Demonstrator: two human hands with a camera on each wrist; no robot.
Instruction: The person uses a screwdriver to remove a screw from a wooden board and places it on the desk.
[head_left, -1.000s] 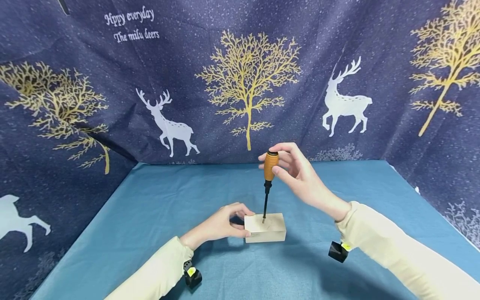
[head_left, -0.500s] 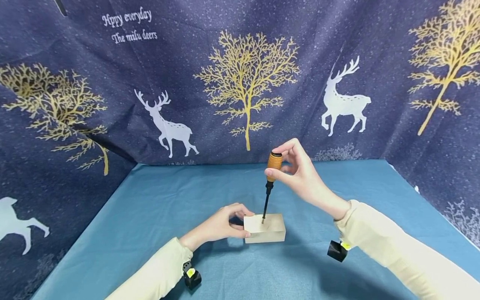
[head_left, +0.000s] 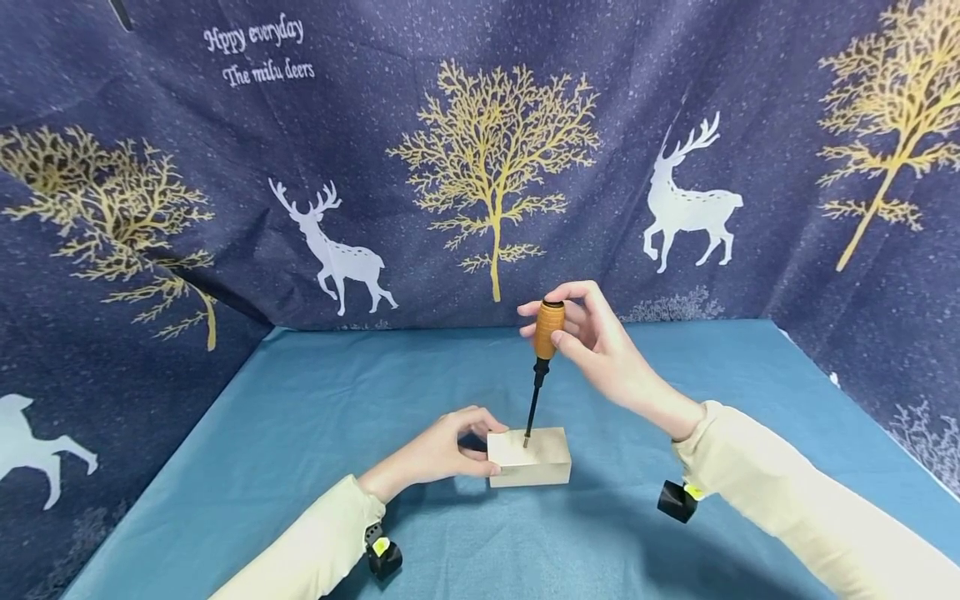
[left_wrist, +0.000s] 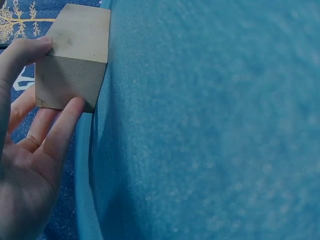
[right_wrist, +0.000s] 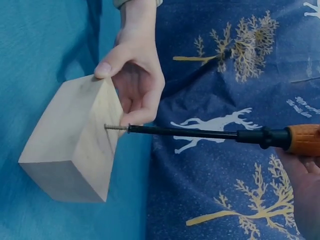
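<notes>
A pale wooden block lies on the blue cloth. My left hand grips its left end between thumb and fingers, as the left wrist view also shows. A screw stands in the block's top face, part of its thread exposed. The screwdriver, with an orange handle and black shaft, meets the screw head and leans slightly right at the top. My right hand holds the handle, index finger on the black end cap and thumb at the side. The other fingers reach out behind the handle.
Blue cloth covers the table. Behind it hangs a dark blue curtain printed with gold trees and white deer. A small black camera hangs below the right wrist, and another black camera is at the left wrist.
My right thumb wraps across the handle front half a second ago and now sits back at its right side, with the other fingers extended. The handle has shifted slightly right; block and left hand stay put.
</notes>
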